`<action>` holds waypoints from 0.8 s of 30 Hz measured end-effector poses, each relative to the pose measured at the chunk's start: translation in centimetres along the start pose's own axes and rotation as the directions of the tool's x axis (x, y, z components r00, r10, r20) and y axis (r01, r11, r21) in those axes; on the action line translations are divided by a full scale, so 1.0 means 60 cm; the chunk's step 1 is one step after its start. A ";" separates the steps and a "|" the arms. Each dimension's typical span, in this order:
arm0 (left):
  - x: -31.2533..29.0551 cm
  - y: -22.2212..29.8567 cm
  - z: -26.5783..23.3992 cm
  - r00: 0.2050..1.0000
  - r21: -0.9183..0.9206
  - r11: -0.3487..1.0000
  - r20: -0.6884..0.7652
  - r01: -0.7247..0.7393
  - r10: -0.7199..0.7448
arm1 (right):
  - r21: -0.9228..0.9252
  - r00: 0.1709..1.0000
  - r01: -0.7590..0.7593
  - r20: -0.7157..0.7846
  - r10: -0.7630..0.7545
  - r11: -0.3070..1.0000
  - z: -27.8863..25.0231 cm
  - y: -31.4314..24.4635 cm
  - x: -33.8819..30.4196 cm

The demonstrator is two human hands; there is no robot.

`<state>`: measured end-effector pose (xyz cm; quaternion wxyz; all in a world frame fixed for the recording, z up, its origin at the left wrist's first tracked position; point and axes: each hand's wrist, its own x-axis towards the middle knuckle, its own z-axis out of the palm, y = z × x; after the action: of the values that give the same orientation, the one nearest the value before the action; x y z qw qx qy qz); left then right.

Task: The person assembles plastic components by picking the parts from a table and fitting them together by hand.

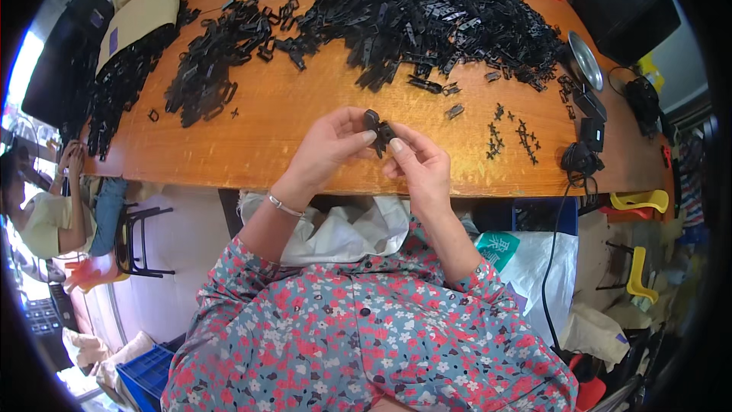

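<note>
Above the table's near edge, my left hand [331, 142] pinches a small black plastic part [374, 123] between thumb and fingers. Close beside it, my right hand [424, 164] grips another black plastic piece [386, 134] at its fingertips. The two pieces meet or overlap between my hands; I cannot tell whether they are joined. Beyond them, a large heap of black plastic clips [450, 23] covers the back of the table. A smaller pile of black parts [206, 76] lies to the left. Small cross-shaped black pieces [526, 137] are scattered to the right of my hands.
The wooden table [274, 152] stretches across in front of me. A round metal dish [585, 61] and a black adapter with a cable [581, 159] sit at its right. A paper sack [145, 8] stands at the far left, where another person [65, 214] sits. White cloth [343, 229] hangs below the edge.
</note>
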<state>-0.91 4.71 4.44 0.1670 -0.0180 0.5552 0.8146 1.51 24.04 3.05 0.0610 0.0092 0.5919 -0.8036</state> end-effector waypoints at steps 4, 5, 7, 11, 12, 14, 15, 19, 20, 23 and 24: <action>-0.012 0.000 -0.016 0.999 0.079 0.996 0.014 -0.041 0.040 | -0.107 1.000 -0.020 0.014 0.021 0.994 0.018 0.007 -0.004; -0.015 -0.001 -0.019 0.998 0.089 0.994 0.025 -0.055 0.053 | -0.110 1.000 -0.022 0.016 0.023 0.994 0.018 0.007 -0.005; -0.020 -0.007 -0.018 0.995 0.109 0.989 0.026 -0.103 0.101 | -0.271 0.999 0.000 0.032 0.009 0.963 0.015 0.006 -0.002; -0.036 -0.006 0.004 0.984 0.104 0.980 -0.018 -0.172 0.175 | -0.502 0.999 0.035 0.052 -0.011 0.864 0.015 -0.006 0.007; -0.038 -0.014 0.010 0.985 0.102 0.980 -0.018 -0.171 0.174 | -0.584 0.994 0.113 0.064 -0.093 0.804 0.015 -0.003 0.006; -0.047 -0.015 0.025 0.918 0.434 0.833 -0.030 -0.344 0.395 | -0.655 0.982 0.184 0.088 -0.168 0.733 0.022 0.005 0.003; -0.055 -0.011 0.029 0.907 0.576 0.755 -0.052 -0.314 0.417 | -0.684 0.960 0.262 0.111 -0.258 0.681 0.028 0.009 0.000; -0.060 -0.013 0.028 0.888 0.595 0.727 -0.048 -0.343 0.458 | -0.701 0.968 0.229 0.092 -0.233 0.675 0.034 0.016 -0.001; -0.058 -0.013 0.025 0.886 0.581 0.730 -0.032 -0.360 0.462 | -0.702 0.969 0.227 0.091 -0.231 0.675 0.034 0.017 -0.001; -0.060 -0.006 0.024 0.920 0.497 0.806 -0.037 -0.321 0.390 | -0.554 0.959 0.275 0.097 -0.267 0.785 0.036 0.027 0.000; -0.062 -0.003 0.023 0.949 0.422 0.868 -0.052 -0.261 0.311 | -0.406 0.969 0.242 0.152 -0.196 0.881 0.035 0.033 0.001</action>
<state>2.88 5.10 5.62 0.0110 0.0518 0.7190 0.6930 1.77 21.45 1.82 0.0015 -0.1139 0.7445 -0.6579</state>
